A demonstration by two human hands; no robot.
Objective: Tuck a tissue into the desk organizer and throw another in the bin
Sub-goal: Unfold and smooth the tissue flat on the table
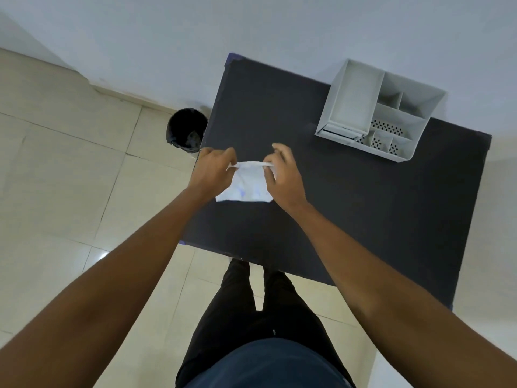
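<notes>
- Head view, far left: the bin [186,129] stands on the floor just beside the table's [363,208] left edge, mouth open.
- Your left hand [209,170] pinches the tissue's [246,186] upper left corner.
- The tissue hangs near the table's left edge, its lower part resting on the top.
- Your right hand [282,175] pinches the upper right corner; keep tension even so it folds flat, not torn.
- The desk organizer [377,110] sits at the far right corner, well apart; fold small enough for a compartment.
</notes>
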